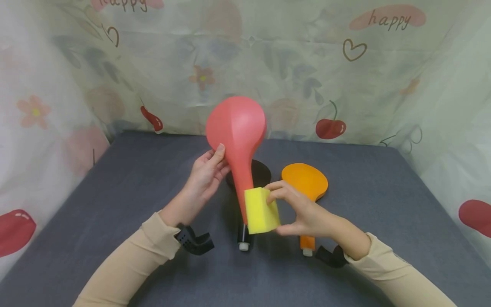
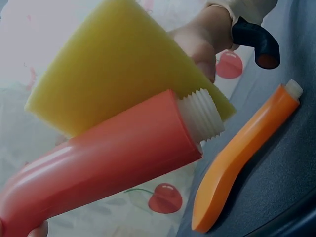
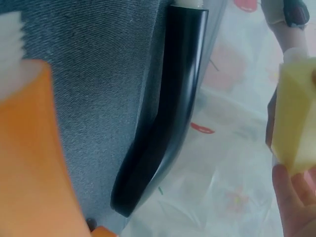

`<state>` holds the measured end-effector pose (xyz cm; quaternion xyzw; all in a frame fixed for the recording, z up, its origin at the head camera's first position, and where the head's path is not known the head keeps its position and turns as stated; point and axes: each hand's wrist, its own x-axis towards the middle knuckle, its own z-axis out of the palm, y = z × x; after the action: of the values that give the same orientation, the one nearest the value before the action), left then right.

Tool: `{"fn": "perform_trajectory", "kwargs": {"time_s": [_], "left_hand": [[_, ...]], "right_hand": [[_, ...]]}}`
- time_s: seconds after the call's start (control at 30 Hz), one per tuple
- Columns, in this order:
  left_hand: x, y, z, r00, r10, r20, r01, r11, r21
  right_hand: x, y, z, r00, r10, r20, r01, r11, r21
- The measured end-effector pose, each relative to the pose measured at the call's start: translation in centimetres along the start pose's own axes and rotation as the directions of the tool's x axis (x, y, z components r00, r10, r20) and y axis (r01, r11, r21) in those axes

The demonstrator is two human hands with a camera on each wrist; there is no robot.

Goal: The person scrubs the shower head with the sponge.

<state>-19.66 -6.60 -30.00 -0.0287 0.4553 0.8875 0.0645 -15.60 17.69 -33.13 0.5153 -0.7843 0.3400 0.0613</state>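
Sponge (image 1: 262,211), pinched wide by the right hand (image 1: 308,215), touches the handle (image 2: 108,160) of a red shower head (image 1: 238,123) gripped by the left hand (image 1: 205,177), above a table (image 1: 383,204) bearing a black shower head (image 1: 263,172) and an orange one (image 1: 304,179), a curtain (image 1: 253,59) behind.

We see free tabletop (image 1: 168,160) on the far left, beyond the left hand (image 1: 209,172), and another open strip right of the orange shower head (image 1: 304,179). In the middle, the raised red shower head (image 1: 243,123) blocks a way in over the black shower head (image 1: 262,172). The yellow sponge (image 1: 261,211) and right hand (image 1: 303,209) overhang the gap between the black and orange handles. Nearer us, we find room between the forearms; hanging cloth (image 1: 268,64) closes the far side.
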Motion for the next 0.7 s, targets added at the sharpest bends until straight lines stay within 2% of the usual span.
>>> {"fn": "perform_trajectory", "kwargs": {"time_s": [0.2, 0.4, 0.47, 0.57, 0.7], "left_hand": [[0.1, -0.4, 0.0, 0.999, -0.022, 0.038, 0.022, 1.000, 0.010], [-0.1, -1.0, 0.2, 0.996, -0.046, 0.077, 0.043, 0.998, 0.039], [-0.1, -1.1, 0.3, 0.996, -0.048, 0.075, 0.045, 0.998, 0.037], [-0.1, -1.0, 0.2, 0.996, -0.047, 0.075, 0.046, 0.999, 0.024], [0.0, -0.8, 0.2, 0.996, -0.034, 0.082, 0.034, 0.999, -0.007]], "right_hand": [[0.9, 0.3, -0.1, 0.994, 0.078, -0.077, -0.077, 0.997, 0.017], [1.9, 1.2, -0.1, 0.962, 0.135, -0.237, -0.126, 0.991, 0.054], [2.0, 1.3, -0.1, 0.950, 0.164, -0.267, -0.147, 0.986, 0.080], [2.2, 1.2, 0.0, 0.930, 0.243, -0.278, -0.210, 0.967, 0.141], [2.3, 1.2, 0.0, 0.911, 0.329, -0.247, -0.259, 0.925, 0.277]]}}
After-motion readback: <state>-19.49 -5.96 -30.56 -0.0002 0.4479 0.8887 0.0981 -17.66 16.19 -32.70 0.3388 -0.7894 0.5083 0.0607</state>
